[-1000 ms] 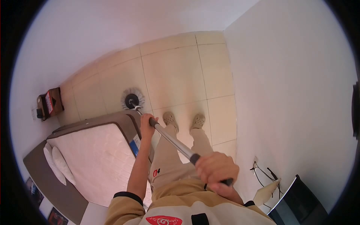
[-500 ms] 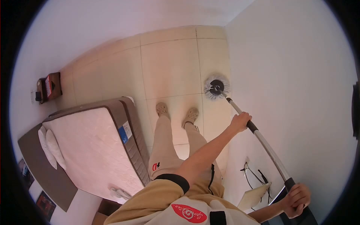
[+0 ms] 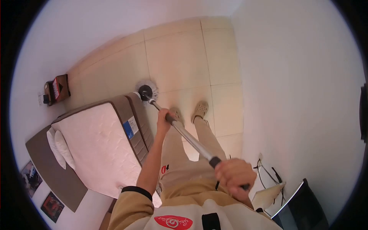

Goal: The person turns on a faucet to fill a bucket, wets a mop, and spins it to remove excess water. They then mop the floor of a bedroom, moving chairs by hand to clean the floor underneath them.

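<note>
A mop with a silver pole [image 3: 193, 142] slants across the view in front of my legs. Its round head [image 3: 146, 91], black in the middle with pale grey strands, lies on the tiled floor by the corner of the bed. My left hand [image 3: 164, 119] is wrapped round the pole's black collar, low down near my shoe. My right hand [image 3: 237, 178] grips the top end of the pole, close to my body, beside a black grip.
A bed with a bare pink-white mattress [image 3: 99, 142] stands on the left, with a small brown box unit [image 3: 60, 90] beyond it. White wall [image 3: 299, 84] runs along the right. Cables [image 3: 264, 170], a small board [image 3: 266, 197] and a dark screen [image 3: 306, 203] are at lower right.
The mop head has swept left across the floor, from beside the right wall to the bed corner. Both hands have moved left with the pole, still holding it.
</note>
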### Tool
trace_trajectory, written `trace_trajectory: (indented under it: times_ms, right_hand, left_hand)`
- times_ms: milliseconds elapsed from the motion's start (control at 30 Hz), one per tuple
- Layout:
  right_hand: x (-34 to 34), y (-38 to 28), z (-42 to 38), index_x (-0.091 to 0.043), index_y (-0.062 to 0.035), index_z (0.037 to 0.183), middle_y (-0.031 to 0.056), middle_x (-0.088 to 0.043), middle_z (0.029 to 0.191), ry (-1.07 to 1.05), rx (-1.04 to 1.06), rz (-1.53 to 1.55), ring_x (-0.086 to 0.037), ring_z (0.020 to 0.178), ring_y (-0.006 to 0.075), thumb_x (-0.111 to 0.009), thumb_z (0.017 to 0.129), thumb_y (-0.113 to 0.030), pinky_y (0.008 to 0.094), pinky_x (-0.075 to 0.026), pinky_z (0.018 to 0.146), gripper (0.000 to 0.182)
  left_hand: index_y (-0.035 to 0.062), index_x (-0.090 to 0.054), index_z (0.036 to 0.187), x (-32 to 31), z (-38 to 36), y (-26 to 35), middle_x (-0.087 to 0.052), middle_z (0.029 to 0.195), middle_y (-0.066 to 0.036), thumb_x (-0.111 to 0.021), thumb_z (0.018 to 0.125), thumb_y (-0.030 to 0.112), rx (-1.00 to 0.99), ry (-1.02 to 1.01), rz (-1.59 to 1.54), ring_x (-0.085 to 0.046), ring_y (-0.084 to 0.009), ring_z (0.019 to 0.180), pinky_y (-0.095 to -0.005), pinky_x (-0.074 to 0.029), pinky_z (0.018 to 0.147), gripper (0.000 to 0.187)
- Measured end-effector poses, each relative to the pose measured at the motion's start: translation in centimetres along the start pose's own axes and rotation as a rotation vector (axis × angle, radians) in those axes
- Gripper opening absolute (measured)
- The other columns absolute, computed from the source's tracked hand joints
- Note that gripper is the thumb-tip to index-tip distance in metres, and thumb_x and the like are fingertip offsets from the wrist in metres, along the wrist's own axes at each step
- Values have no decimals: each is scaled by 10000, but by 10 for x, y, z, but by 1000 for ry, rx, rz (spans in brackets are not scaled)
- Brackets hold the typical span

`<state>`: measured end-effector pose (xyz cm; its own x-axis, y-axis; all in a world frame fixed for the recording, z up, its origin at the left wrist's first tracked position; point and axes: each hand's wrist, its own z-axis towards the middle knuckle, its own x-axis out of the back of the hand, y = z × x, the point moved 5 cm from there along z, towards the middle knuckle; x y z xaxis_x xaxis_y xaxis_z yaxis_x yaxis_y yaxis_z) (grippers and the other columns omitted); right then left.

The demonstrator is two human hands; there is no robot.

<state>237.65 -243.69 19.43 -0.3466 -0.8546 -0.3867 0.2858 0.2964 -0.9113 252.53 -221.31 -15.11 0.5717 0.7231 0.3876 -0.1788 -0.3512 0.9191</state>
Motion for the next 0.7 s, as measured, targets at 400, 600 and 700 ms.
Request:
trace_trajectory:
  times_ms: [400,600,700]
  right_hand:
    - [-5,-183,-110,-353,-149,474,-15,-415,385,440,216,-637,-357,305,98,-516,765,-196,237,-336,393,336]
    - [-38,-172,-165,-373,-158,480,-30,-401,362,510,361,-660,-344,307,73,-517,750,-200,220,-333,398,308]
    - [-62,-159,-167,-394,-160,479,-48,-457,389,375,342,-454,-408,308,40,-509,753,-206,168,-358,378,301]
  left_hand:
    - [100,-505,876,-285,-57,196,-526,938,-90,-638,640,20,-185,-572,-194,-498,-304,1043,-455,-470,734,282]
    - [142,-568,883,-229,-98,190,-550,973,-47,-648,673,71,-132,-699,82,-497,-252,1085,-442,-481,701,236]
    - [108,-544,822,-146,-123,153,-556,924,-55,-653,648,48,-128,-519,83,-524,-279,1013,-454,-471,674,214]
